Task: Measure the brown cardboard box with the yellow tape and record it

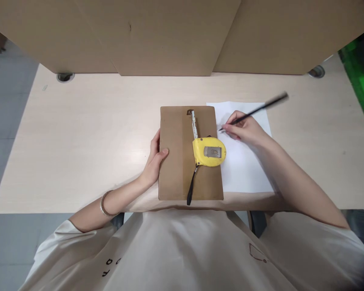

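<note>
My left hand (154, 161) grips the left side of a brown cardboard box (172, 178), thumb over its top edge and fingers along the side. On the box lies a yellow tape measure (208, 142), its short white blade pulled out toward the far edge and a black wrist strap hanging toward me. In my right hand (244, 127) is a slim black pencil (262, 107), pinched near its point; its upper end is blurred. The pencil tip is at white paper (248, 173), beside faint marks. The box covers the paper's left part.
Tall cardboard panels (166, 40) stand along the back of the pale wooden table (79, 133). Two round cable holes are set near its back corners, the left cable hole (65, 77) and the right cable hole (317, 71). The table's front edge is close to my body.
</note>
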Motion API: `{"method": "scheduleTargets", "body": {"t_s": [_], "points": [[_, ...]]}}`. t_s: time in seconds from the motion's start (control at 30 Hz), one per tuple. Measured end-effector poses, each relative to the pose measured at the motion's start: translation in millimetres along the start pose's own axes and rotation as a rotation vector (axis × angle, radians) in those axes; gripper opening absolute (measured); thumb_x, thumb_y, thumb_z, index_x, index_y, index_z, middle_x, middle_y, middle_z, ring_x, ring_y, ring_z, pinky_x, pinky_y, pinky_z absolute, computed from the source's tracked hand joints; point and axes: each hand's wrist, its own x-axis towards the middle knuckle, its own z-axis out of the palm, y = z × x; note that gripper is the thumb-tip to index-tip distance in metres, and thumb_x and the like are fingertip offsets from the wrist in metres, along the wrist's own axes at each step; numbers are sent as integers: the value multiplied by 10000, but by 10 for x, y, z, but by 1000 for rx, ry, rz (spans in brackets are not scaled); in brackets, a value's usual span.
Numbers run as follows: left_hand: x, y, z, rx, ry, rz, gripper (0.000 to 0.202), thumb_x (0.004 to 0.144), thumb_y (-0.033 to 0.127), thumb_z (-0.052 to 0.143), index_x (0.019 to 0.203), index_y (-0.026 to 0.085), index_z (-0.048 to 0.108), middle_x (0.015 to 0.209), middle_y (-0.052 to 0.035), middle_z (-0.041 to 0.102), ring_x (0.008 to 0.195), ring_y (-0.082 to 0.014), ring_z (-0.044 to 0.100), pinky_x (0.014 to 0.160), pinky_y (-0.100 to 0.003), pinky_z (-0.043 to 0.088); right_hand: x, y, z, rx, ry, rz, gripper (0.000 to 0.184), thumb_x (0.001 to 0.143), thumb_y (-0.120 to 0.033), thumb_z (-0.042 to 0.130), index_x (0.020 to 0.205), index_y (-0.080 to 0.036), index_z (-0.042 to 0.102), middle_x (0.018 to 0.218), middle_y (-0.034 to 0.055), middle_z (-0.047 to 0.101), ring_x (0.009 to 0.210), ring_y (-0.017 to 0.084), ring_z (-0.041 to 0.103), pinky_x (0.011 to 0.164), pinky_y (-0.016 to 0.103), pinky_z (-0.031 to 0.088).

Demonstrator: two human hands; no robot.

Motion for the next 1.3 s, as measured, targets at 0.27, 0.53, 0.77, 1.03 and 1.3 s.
{"method": "scheduleTargets", "body": {"t_s": [0.27,0.53,0.77,1.03,1.3], "points": [[-3,37,7,-1,3,-6,795,897,610,659,1577,353,338,1784,-45,268,1665,-351,236,1369,-571,258,59,209,49,-54,45,-90,289,778,-293,787,769,-210,509,591,-27,538,492,84,421,464,227,316],[-17,45,6,15,-18,10,749,937,595,624,1582,352,333,1771,-47,295,1657,-339,260,1358,-552,283,45,141,52,-15,39,25,418,634,-345,939,687,-212,547,559,9,613,461,117,545,434,248,429],[-16,58,12,18,-14,10,747,937,596,626,1579,348,335,1772,-53,289,1657,-336,261,1359,-545,286,44,125,53,-37,39,42,473,615,-432,959,644,-206,544,526,1,581,443,104,528,437,245,428],[-17,58,14,10,-5,4,746,928,604,635,1573,360,349,1774,-42,294,1648,-343,283,1348,-554,310,49,142,41,-47,43,21,471,626,-411,956,633,-212,530,526,0,545,428,98,486,409,252,361],[-20,64,17,20,4,4,742,927,610,637,1570,360,366,1769,-42,307,1642,-344,296,1346,-557,319,45,141,43,-77,70,27,417,625,-325,910,622,-217,508,504,-12,523,415,89,446,389,241,310]]}}
